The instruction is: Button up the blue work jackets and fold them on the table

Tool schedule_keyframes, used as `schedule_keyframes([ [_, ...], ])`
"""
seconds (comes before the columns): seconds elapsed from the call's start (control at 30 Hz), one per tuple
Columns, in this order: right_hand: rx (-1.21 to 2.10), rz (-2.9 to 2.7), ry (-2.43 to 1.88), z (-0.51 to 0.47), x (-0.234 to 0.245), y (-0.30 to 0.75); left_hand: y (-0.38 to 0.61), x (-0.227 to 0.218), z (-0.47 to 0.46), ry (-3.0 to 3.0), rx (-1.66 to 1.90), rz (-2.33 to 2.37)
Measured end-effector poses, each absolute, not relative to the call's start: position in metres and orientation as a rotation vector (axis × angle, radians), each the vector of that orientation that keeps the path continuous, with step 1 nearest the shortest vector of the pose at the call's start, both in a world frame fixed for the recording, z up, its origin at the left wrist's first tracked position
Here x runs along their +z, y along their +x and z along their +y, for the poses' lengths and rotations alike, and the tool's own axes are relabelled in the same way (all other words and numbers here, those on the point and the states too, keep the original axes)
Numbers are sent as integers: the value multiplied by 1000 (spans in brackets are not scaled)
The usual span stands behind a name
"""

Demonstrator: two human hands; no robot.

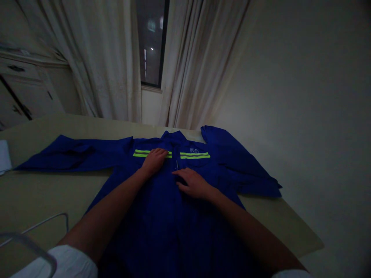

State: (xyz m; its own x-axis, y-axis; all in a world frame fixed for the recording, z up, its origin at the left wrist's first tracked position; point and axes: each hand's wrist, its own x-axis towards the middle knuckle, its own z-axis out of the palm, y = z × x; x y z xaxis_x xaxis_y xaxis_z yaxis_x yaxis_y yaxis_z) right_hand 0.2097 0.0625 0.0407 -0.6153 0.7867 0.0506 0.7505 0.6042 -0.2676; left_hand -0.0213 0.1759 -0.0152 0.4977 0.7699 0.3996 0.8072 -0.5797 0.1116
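Observation:
A blue work jacket lies front up on the table, its collar at the far end. Two yellow-green reflective strips cross the chest, and small white lettering sits above the one on the right. The left sleeve in view stretches out sideways; the other is folded and angles down to the right. My left hand rests on the chest with its fingers laid over the left strip's inner end. Just below a small zipper pull, my right hand touches the front seam, index finger stretched out and thumb apart.
The pale tabletop reaches to curtains and a dark window. At left are a bent metal wire, a white item and a cabinet. A plain wall borders the right side.

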Motion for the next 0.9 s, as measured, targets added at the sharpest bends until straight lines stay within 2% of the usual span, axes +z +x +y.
schedule_keyframes([
  [0.1,246,-2717,-1372,63,43,199,-18,-8,168,-2691,-590,-1306],
  [0.27,129,-2799,-1353,63,39,198,18,-11,152,-2737,-669,-1546],
  [0.47,-45,-3013,-1209,61,36,191,43,-31,145,-2875,-418,-1544],
  [0.7,44,-3200,-970,59,51,200,44,-33,144,-2842,-389,-1596],
  [0.9,297,-3097,-1038,40,54,211,45,-28,138,-2866,-361,-1601],
])
